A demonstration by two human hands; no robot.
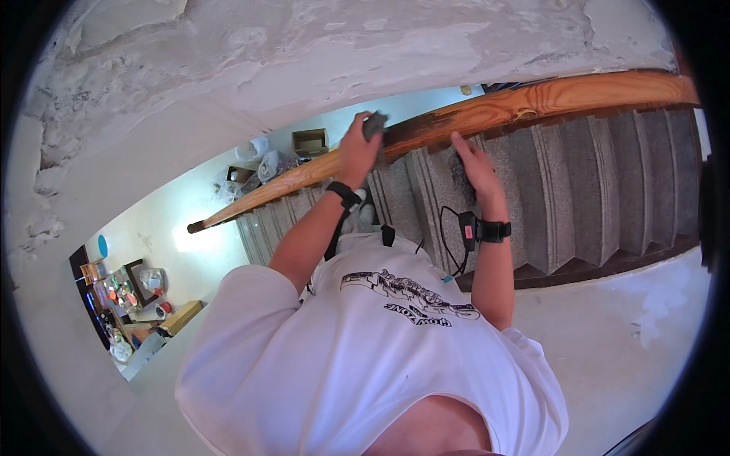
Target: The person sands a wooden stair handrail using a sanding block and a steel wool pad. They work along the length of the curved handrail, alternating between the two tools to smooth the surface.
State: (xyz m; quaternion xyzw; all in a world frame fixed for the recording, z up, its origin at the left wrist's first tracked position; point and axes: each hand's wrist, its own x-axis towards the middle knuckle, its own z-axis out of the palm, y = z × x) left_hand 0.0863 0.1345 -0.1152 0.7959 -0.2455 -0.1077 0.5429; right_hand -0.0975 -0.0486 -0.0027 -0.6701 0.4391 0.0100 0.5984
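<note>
A wooden handrail [563,96] slants across the view, orange-brown with bold grain and a dark stained patch near its middle. My left hand [357,156] is closed around a dark grey pad or folded cloth [374,124], held against the rail at the edge of that patch. My right hand [479,171] is to the right, its fingers stretched out toward the rail's near edge. Beside its palm shows a dark, fuzzy patch [461,178]; I cannot tell whether this is something in the hand. Both wrists wear black bands.
Grey carpeted-looking stairs [547,190] run under the rail. Beyond the rail, on a lower floor, are a cardboard box [310,142] and plastic bags [270,163]. Shelves with mixed goods [122,292] stand at lower left. A peeling plaster wall edge [304,64] borders the rail. A black cable [449,235] loops by my right wrist.
</note>
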